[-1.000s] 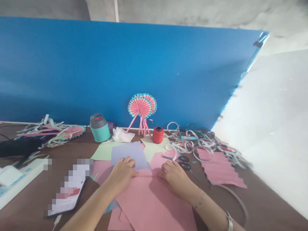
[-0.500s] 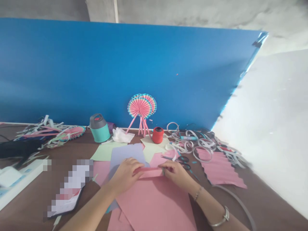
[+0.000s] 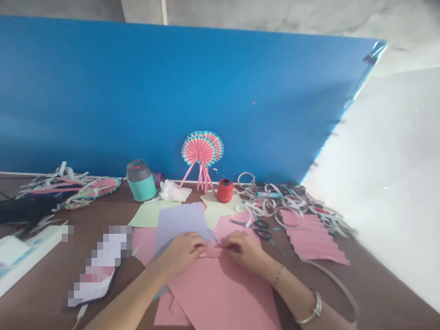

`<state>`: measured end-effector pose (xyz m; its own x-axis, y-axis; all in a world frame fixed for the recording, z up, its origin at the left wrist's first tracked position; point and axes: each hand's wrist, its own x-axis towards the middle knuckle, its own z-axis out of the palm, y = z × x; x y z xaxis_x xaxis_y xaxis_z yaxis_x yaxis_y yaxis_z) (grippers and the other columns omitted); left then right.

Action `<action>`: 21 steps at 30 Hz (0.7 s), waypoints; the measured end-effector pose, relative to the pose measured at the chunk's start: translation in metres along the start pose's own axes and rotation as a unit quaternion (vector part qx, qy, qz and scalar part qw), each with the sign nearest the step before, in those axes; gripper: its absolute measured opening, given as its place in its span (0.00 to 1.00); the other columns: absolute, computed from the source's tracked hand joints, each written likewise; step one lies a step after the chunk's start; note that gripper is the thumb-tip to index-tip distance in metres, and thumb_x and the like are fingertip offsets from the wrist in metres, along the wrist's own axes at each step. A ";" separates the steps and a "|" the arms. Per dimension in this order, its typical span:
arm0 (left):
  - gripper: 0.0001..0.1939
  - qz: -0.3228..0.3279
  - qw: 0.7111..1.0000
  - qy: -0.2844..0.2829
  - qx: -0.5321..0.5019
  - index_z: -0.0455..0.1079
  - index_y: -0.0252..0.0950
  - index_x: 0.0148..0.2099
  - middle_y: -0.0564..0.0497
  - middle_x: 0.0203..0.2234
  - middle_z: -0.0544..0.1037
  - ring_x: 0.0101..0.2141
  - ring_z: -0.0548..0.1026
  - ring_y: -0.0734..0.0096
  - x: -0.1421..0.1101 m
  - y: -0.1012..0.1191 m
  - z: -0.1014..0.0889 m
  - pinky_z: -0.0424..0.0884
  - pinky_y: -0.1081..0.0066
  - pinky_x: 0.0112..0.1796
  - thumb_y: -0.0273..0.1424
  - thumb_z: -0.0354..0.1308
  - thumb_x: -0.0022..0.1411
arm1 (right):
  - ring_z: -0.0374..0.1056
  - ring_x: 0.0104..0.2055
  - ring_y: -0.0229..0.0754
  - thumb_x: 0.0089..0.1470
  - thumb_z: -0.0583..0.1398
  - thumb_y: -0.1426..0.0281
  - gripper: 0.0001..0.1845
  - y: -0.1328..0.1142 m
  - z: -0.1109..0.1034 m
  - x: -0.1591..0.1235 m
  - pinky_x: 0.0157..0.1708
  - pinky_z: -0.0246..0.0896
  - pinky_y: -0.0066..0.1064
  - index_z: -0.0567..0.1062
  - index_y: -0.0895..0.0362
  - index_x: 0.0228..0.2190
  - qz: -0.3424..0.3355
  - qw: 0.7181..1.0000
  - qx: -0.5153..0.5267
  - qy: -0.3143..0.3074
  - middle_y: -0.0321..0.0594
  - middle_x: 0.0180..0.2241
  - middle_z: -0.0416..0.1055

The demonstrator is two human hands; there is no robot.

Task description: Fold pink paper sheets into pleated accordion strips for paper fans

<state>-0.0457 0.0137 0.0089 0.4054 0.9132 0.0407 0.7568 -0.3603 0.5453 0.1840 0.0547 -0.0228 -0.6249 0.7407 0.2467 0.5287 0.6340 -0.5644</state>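
Note:
A large pink paper sheet (image 3: 220,293) lies on the brown table top (image 3: 99,215), with a narrow folded band (image 3: 211,251) along its far edge. My left hand (image 3: 182,253) and my right hand (image 3: 242,250) grip that band from either side, fingers curled over it and close together. A lavender paper sheet (image 3: 178,224) lies under the pink sheet's far edge, next to my left hand. Black-handled scissors (image 3: 261,230) rest just beyond my right hand. The paper beneath my palms is hidden.
Pleated pink paper (image 3: 314,240) and white paper strips (image 3: 275,201) lie to the right. A red thread spool (image 3: 225,190), teal flask (image 3: 141,181) and pink paper fans (image 3: 202,149) stand at the back, before a blue board (image 3: 172,91). A blurred clipboard (image 3: 101,266) lies left.
My hands have moved from lying flat to gripping the pink sheet's far edge, which now forms a folded band. They have drawn closer together, and the band lies lower than half a second ago.

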 end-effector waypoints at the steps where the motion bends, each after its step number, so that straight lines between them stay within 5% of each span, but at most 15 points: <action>1: 0.13 -0.005 1.000 -0.007 -0.004 0.76 0.41 0.38 0.52 0.36 0.79 0.38 0.74 0.68 0.000 0.000 0.000 0.65 0.72 0.40 0.32 0.49 0.64 | 0.67 0.30 0.38 0.54 0.59 0.69 0.08 0.002 0.001 0.000 0.34 0.58 0.28 0.76 0.56 0.26 -0.013 1.000 -0.015 -0.003 0.36 0.25 0.73; 13: 0.16 -0.011 1.000 -0.023 0.008 0.77 0.43 0.42 0.51 0.34 0.75 0.40 0.71 0.67 -0.001 -0.013 -0.009 0.65 0.71 0.40 0.29 0.47 0.63 | 0.69 0.35 0.41 0.57 0.55 0.71 0.10 0.005 -0.003 -0.002 0.39 0.59 0.32 0.77 0.54 0.34 -0.056 0.996 -0.062 0.011 0.40 0.31 0.75; 21: 0.14 0.041 0.996 -0.016 0.073 0.71 0.37 0.38 0.49 0.35 0.72 0.38 0.70 0.67 -0.004 -0.017 -0.005 0.65 0.68 0.41 0.24 0.43 0.64 | 0.66 0.36 0.40 0.54 0.56 0.76 0.07 -0.001 -0.009 -0.005 0.38 0.51 0.33 0.74 0.56 0.30 -0.044 0.987 -0.154 -0.019 0.37 0.31 0.73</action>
<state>-0.0621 0.0172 0.0034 0.4833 0.8739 0.0521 0.7858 -0.4593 0.4142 0.1916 0.0527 -0.0162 -0.6942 0.6746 0.2509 0.6171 0.7373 -0.2749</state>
